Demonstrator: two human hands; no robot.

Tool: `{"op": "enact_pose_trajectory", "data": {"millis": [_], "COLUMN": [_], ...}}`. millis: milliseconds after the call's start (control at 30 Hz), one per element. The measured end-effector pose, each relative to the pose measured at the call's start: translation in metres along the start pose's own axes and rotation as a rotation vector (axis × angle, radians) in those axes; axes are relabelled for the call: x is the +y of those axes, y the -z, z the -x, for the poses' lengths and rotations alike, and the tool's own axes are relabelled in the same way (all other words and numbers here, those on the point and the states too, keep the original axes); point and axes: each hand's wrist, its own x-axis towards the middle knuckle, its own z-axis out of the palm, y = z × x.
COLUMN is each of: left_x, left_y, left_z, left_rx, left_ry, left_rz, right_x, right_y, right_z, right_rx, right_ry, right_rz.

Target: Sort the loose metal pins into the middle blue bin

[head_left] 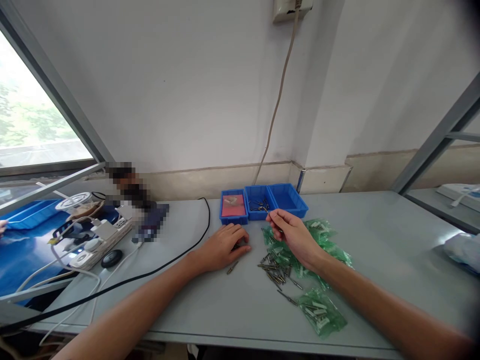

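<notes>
My right hand (294, 235) is closed in a pinch on a thin metal pin (267, 211), just in front of the blue bins. My left hand (225, 248) rests on the table with its fingers curled; something dark shows by the thumb, too hidden to name. A single metal pin (232, 267) lies beside that hand. Under and left of my right wrist are a pile of loose metal pins (275, 275) and green plastic bags (322, 230). Nearer the front edge lies another green bag (320, 312) with pins inside.
Three blue bins stand at the back: one with a red sheet (233, 209), a middle bin (258, 189) holding pins, and a right bin (288, 197). A black cable (165, 266) crosses the left side. Near it are a power strip (88, 257) and a round black object (111, 258).
</notes>
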Motion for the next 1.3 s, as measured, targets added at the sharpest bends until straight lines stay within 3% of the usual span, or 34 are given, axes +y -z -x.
{"op": "enact_pose_trajectory", "data": {"millis": [1300], "left_x": [-0.0007], "left_y": [-0.0008], "left_z": [-0.0002], "left_rx": [-0.003], "left_ry": [0.003], "left_rz": [0.008], "right_x": [0.0004], "right_y": [0.0031], "right_z": [0.0005], "right_rx": [0.096], "right_ry": [0.094], "right_rz": [0.058]}}
